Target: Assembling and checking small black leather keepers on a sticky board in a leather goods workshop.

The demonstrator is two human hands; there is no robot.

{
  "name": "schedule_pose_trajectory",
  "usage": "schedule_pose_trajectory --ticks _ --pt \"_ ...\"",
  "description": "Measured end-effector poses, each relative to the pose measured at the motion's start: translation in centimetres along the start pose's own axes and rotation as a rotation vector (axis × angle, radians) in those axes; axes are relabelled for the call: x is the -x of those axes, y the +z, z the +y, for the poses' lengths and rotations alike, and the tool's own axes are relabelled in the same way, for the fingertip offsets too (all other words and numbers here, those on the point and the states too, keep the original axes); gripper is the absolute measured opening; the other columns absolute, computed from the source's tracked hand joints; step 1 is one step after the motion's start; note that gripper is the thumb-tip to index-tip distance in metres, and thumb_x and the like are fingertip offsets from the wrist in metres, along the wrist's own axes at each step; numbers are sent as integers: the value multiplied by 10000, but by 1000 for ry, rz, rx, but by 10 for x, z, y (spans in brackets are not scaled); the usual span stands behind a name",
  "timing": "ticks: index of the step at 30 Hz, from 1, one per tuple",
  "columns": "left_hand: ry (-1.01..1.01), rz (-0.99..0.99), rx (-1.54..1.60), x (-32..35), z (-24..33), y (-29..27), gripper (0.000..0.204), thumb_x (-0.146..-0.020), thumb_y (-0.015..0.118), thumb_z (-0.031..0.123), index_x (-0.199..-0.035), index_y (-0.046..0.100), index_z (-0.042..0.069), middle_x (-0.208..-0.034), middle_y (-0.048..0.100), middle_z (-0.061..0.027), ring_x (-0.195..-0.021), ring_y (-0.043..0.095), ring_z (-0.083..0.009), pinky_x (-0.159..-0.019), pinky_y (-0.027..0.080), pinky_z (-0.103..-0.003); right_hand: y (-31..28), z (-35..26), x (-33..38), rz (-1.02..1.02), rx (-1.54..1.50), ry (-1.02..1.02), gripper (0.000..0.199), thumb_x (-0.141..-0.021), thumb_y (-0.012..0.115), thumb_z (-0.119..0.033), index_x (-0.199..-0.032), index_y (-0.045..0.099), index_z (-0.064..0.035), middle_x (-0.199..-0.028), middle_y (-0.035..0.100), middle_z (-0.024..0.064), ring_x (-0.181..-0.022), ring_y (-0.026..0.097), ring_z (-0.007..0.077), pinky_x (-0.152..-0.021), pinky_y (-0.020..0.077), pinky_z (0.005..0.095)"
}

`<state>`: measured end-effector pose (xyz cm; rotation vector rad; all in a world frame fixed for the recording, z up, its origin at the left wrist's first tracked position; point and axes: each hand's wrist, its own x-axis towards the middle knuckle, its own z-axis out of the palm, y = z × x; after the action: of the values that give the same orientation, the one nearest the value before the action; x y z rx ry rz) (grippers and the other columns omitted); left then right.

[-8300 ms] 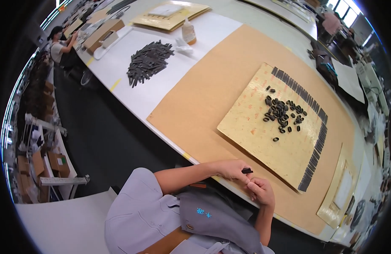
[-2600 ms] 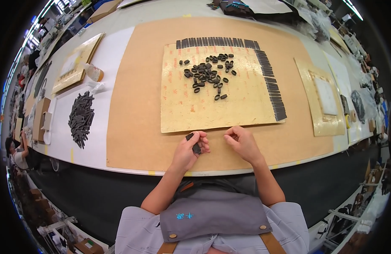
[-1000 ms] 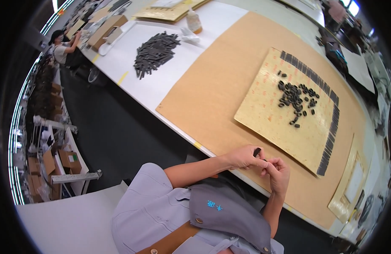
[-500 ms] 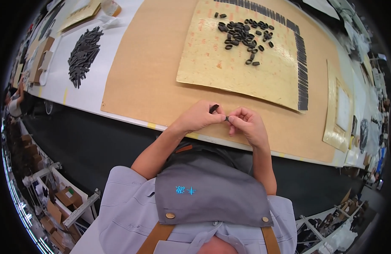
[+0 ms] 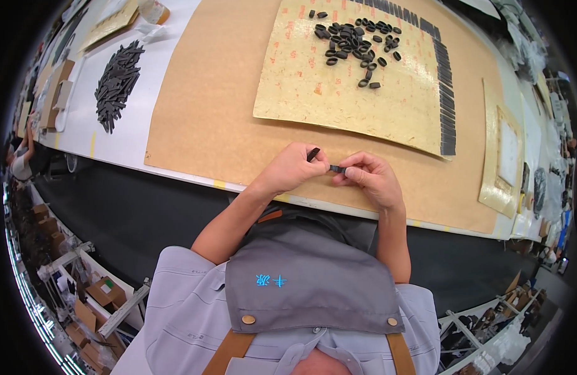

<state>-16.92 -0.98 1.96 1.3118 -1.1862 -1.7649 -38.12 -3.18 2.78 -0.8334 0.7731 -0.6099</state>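
Above the near edge of the table, my left hand [image 5: 296, 167] and my right hand [image 5: 374, 178] are close together. Between their fingertips stretches a short black strip [image 5: 337, 169], pinched at both ends. Another dark end [image 5: 313, 154] pokes up from my left hand's curled fingers; whether it belongs to the same strip, I cannot tell. Farther off, several small black loops [image 5: 351, 42] lie heaped on a yellowish board [image 5: 288, 100]. Flat black strips [image 5: 446, 103] line the board's right and far edges in rows.
Brown paper [image 5: 194, 119] covers the table's middle. On the white surface at left lies a pile of black strips [image 5: 118, 84], with a cardboard box [image 5: 58, 94] beyond it. A yellowish frame-like panel [image 5: 491, 181] rests at right. Another person's arm [image 5: 30, 140] shows at far left.
My hands have moved slightly apart, and more of the black strip shows between them. The view has shifted a little.
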Motion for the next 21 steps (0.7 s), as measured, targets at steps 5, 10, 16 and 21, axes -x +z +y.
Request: schedule_pose_trajectory --ticks 5,10,16,21 --pt "-26 -12 -10 -2 0 1 121 -800 615 144 -750 599 35 -668 480 67 -618 404 -24 -542 334 -203 5 -7 -3 -1 43 59 93 -855 598 -28 -921 576 33 -839 653 134 -791 665 181 -723 547 266" --pt "-25 3 -39 -2 -2 0 123 -796 611 144 -755 598 28 -667 474 65 -618 394 -27 -541 332 -205 11 -3 -7 54 69 33 92 -829 625 -29 -872 555 12 -781 631 89 -713 652 150 -673 534 247" --pt "-17 5 -46 -2 0 1 123 -793 608 144 -754 596 28 -667 471 64 -625 393 -31 -548 330 -208 12 -2 -8 70 59 40 106 -824 637 -29 -873 550 7 -785 621 67 -700 642 132 -670 537 248" --pt "-23 5 -49 -2 -1 0 125 -794 607 146 -748 590 31 -673 478 63 -626 396 -31 -551 330 -208 13 -3 -9 80 57 47 110 -822 644 -28 -868 550 4 -785 620 66 -690 638 125 -661 536 245"
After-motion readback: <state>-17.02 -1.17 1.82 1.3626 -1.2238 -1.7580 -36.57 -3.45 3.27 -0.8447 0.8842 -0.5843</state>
